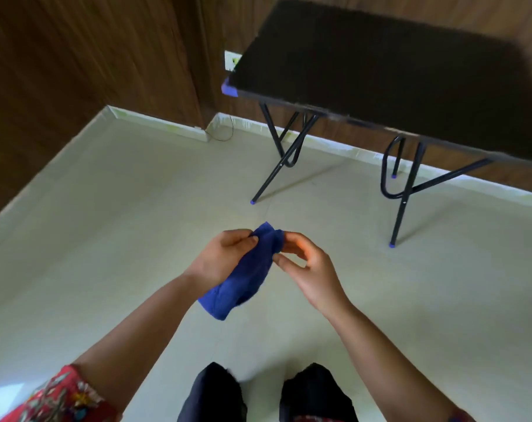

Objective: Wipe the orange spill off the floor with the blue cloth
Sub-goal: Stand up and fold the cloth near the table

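Red floral-patterned left sleeve (60, 397), matching edge of right sleeve (460, 418); bare forearms (143, 324); dark trousers (216, 394)

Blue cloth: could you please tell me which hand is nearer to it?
Left. The left hand grips the blue cloth at its upper end, the rest hanging below. The right hand is just to its right, fingertips at the cloth's edge; a pinch is unclear.

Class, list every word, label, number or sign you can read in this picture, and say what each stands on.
Nothing here can be read.
On the white wall plate: a greenish mark, too blurred to read.
On the blue cloth and the black table: no label shows.
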A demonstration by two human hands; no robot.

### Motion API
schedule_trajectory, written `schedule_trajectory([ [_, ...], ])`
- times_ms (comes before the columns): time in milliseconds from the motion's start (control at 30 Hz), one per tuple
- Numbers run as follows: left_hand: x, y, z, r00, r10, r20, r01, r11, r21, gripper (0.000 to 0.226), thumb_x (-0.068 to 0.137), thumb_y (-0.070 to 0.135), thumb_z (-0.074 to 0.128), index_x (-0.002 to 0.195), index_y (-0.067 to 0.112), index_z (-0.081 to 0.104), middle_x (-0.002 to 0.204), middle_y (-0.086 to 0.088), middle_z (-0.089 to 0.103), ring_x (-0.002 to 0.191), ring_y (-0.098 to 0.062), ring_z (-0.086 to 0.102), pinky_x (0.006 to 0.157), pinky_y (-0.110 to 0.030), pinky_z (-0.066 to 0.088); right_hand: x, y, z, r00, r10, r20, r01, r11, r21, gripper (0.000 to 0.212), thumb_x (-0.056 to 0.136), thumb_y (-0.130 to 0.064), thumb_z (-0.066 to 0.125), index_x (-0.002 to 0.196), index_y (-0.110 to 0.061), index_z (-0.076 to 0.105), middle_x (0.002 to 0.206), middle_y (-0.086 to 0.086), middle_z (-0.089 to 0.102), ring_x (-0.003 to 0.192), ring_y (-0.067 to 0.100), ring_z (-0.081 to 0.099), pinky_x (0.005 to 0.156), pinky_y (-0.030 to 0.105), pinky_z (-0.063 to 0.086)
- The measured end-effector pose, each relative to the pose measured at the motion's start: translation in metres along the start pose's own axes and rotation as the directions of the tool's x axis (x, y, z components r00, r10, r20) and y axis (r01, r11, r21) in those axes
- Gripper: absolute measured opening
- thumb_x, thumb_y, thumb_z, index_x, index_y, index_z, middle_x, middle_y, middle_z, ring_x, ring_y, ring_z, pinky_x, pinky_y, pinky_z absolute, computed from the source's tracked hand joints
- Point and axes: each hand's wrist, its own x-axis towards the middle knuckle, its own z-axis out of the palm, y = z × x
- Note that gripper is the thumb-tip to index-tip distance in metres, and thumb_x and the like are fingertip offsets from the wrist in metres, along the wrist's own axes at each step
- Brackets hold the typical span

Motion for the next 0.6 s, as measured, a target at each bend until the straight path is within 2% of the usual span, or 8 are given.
schedule_trajectory([
  [67, -0.032, 0.035, -0.015, 0.999, 0.007, -0.042, -0.008, 1.0, -0.017, 0.029, 0.099, 0.02, 0.047, 0.076, 0.005, 0.056, 0.065, 0.004, 0.049, 0.061, -0.01, 0.045, 0.065, -0.022, 0.037, -0.02, -0.047, -0.011, 0.991, -0.059, -0.121, 0.057, 0.998, -0.02, 0.022, 0.084, -0.007, 0.069, 0.089, -0.028, 0.067, 0.089, -0.017, 0.072, 0.091, 0.0, 0.066, 0.081, 0.016, 0.047],
  [133, -0.059, 0.06, -0.029, 0.997, -0.017, -0.072, 0.011, 0.996, -0.088, 0.032, 0.097, 0.027, 0.05, 0.083, -0.002, 0.054, 0.071, -0.005, 0.047, 0.067, -0.017, 0.042, 0.067, -0.03, 0.033, -0.037, -0.084, -0.023, 0.982, -0.101, -0.162, 0.094, 0.995, -0.045, 0.015, 0.085, -0.011, 0.069, 0.084, -0.026, 0.066, 0.087, -0.017, 0.071, 0.09, 0.001, 0.065, 0.083, 0.018, 0.047],
  [267, -0.093, 0.094, -0.045, 1.0, 0.009, -0.014, -0.011, 0.992, -0.126, 0.029, 0.097, 0.028, 0.051, 0.082, 0.004, 0.058, 0.075, -0.005, 0.052, 0.071, -0.017, 0.045, 0.066, -0.029, 0.033, -0.058, -0.138, -0.03, 0.987, -0.162, 0.015, 0.163, 0.985, -0.049, 0.003, 0.089, -0.021, 0.06, 0.091, -0.02, 0.061, 0.11, -0.016, 0.063, 0.111, 0.0, 0.056, 0.095, 0.015, 0.038],
  [333, -0.106, 0.113, -0.052, 0.998, 0.067, -0.016, -0.068, 0.994, -0.082, 0.027, 0.099, 0.024, 0.048, 0.079, 0.009, 0.059, 0.073, -0.003, 0.053, 0.069, -0.017, 0.046, 0.064, -0.027, 0.035, -0.067, -0.161, -0.03, 0.989, -0.148, 0.029, 0.149, 0.988, -0.041, 0.003, 0.092, -0.02, 0.058, 0.091, -0.017, 0.058, 0.09, -0.022, 0.064, 0.089, -0.005, 0.059, 0.083, 0.016, 0.042],
  [400, -0.107, 0.121, -0.06, 0.987, 0.136, -0.088, -0.133, 0.99, 0.043, 0.024, 0.099, 0.021, 0.046, 0.086, 0.005, 0.058, 0.076, -0.005, 0.054, 0.072, -0.02, 0.048, 0.065, -0.029, 0.037, -0.072, -0.177, -0.033, 0.978, -0.203, -0.044, 0.196, 0.973, -0.124, 0.006, 0.096, -0.018, 0.058, 0.091, -0.02, 0.055, 0.072, -0.025, 0.06, 0.069, -0.004, 0.057, 0.07, 0.012, 0.04],
  [467, -0.104, 0.125, -0.068, 0.951, 0.273, -0.142, -0.214, 0.918, 0.335, 0.02, 0.1, 0.024, 0.045, 0.102, 0.011, 0.061, 0.097, -0.004, 0.059, 0.092, -0.023, 0.054, 0.081, -0.032, 0.04, -0.074, -0.188, -0.037, 0.953, -0.278, -0.118, 0.25, 0.945, -0.21, 0.008, 0.096, -0.02, 0.058, 0.091, -0.025, 0.054, 0.073, -0.024, 0.06, 0.067, -0.001, 0.056, 0.065, 0.013, 0.04],
  [533, -0.103, 0.133, -0.069, 0.896, 0.439, -0.067, -0.389, 0.849, 0.356, 0.029, 0.099, 0.032, 0.046, 0.124, 0.023, 0.058, 0.127, 0.004, 0.052, 0.119, -0.013, 0.047, 0.102, -0.024, 0.032, -0.075, -0.2, -0.038, 0.939, -0.32, -0.126, 0.297, 0.939, -0.172, 0.01, 0.096, -0.016, 0.058, 0.092, -0.025, 0.056, 0.074, -0.018, 0.061, 0.067, 0.0, 0.055, 0.066, 0.015, 0.042],
  [600, -0.105, 0.148, -0.067, 0.872, 0.482, 0.08, -0.489, 0.857, 0.161, 0.021, 0.1, 0.034, 0.046, 0.113, 0.031, 0.062, 0.118, 0.014, 0.058, 0.11, 0.001, 0.051, 0.097, -0.013, 0.032, -0.071, -0.208, -0.038, 0.939, -0.323, -0.122, 0.311, 0.944, -0.108, 0.016, 0.095, -0.008, 0.057, 0.093, -0.024, 0.059, 0.08, -0.01, 0.064, 0.075, 0.004, 0.059, 0.072, 0.016, 0.045],
])
